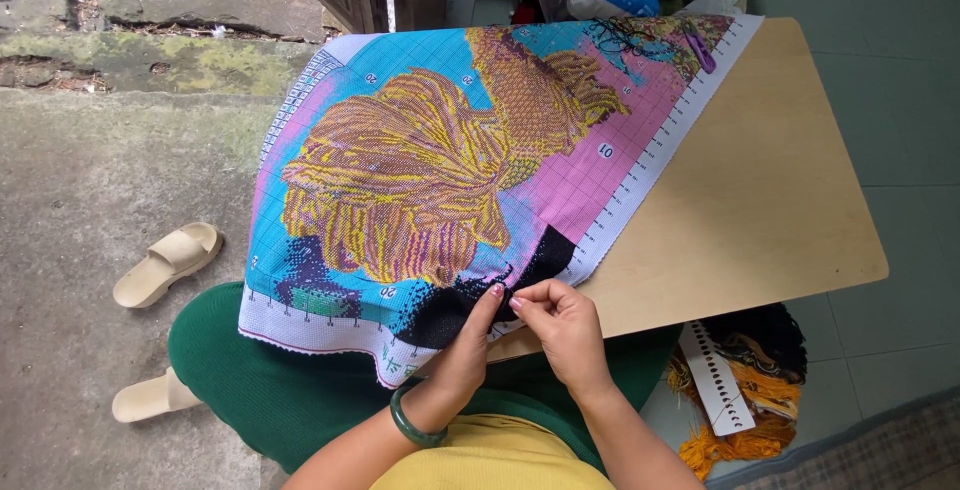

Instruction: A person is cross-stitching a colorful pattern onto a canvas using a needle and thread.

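Both forearms come up from the bottom of the view, over a yellow top and a green skirt [260, 390], and meet at the near edge of a large cross-stitch cloth [440, 180]. That cloth is the biggest thing in view: it drapes from the far left corner of a pale wooden counter [780, 200] down across the lap. Most of its printed grid looks stitched already, judging by the dense golden fish shape in the middle and the filled blue and pink ground around it. A black patch [470, 300] at the near edge seems to be the part in hand; beside it, along the white border with its ruler marks, some of the green and blue area looks thin or unfinished, though I cannot tell how much.

Left hand [470, 350], with a green bangle [412, 420] on the wrist, has its fingers curled under and over the cloth edge at the black patch, pinching it. Right hand [560, 325] has thumb and forefinger pressed together just beside the left fingertips, touching the cloth; whether they grip a needle is too small to tell.

Off the near right corner of the counter lies a bundle of orange and black threads [745, 380] with a white thread card [715, 380].
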